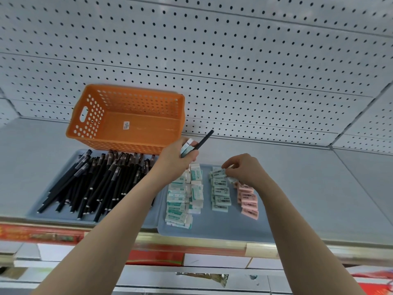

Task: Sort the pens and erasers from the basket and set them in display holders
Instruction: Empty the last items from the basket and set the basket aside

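- Above the eraser tray (pixel 212 227), the left hand (pixel 177 156) grips a black pen (pixel 204 140), angled back-right, and seemingly erasers (pixel 187 146).
- The pen pile (pixel 95 179) lies to its left.
- The right hand (pixel 244 169) pinches a green eraser (pixel 218 173).

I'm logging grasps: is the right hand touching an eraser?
Touching. The head view shows the right hand pinching a pale green eraser at the far end of the middle row.
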Motion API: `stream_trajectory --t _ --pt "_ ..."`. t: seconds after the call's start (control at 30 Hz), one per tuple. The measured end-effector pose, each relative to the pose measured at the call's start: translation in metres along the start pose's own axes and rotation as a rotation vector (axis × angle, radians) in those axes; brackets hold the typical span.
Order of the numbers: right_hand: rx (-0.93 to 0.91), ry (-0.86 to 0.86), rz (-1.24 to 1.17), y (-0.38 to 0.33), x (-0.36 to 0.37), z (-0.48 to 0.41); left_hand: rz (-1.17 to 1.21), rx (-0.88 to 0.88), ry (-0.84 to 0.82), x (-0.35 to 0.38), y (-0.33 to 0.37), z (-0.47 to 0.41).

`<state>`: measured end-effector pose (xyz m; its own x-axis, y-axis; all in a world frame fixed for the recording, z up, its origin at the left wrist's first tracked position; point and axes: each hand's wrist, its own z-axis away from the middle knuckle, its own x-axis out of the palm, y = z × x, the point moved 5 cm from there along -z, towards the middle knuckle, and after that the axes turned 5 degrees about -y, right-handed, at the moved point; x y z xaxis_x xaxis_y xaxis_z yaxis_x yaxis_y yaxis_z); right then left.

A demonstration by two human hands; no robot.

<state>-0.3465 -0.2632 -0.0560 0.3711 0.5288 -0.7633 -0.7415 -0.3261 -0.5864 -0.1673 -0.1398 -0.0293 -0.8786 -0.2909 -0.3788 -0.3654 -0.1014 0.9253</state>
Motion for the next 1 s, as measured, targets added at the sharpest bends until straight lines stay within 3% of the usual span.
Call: stream_trajectory --t 0.2,0.27,0.37,0.47,0.67,1.0 --pt "-0.063 0.032 0.058 -0.007 0.000 0.002 0.027 -0.035 -0.031 0.002 0.001 0.002" --pt "-0.064 0.054 -0.173 -0.007 -0.004 0.005 0.094 -0.048 -0.030 0.001 0.000 0.002" --pt "-0.075 -0.086 -0.640 -0.014 0.000 0.011 0.137 -0.040 -0.014 -0.001 -0.001 0.004" --pt "-0.138 -0.135 -0.834 -0.020 0.005 0.015 0.128 -0.014 -0.004 -0.002 0.001 0.007" --pt "-0.186 -0.006 -0.820 -0.026 0.006 0.023 0.122 -0.009 0.057 -0.005 0.001 0.015" --pt "-0.188 -0.024 -0.889 -0.024 0.011 0.027 0.211 -0.035 0.087 -0.005 0.004 0.022"
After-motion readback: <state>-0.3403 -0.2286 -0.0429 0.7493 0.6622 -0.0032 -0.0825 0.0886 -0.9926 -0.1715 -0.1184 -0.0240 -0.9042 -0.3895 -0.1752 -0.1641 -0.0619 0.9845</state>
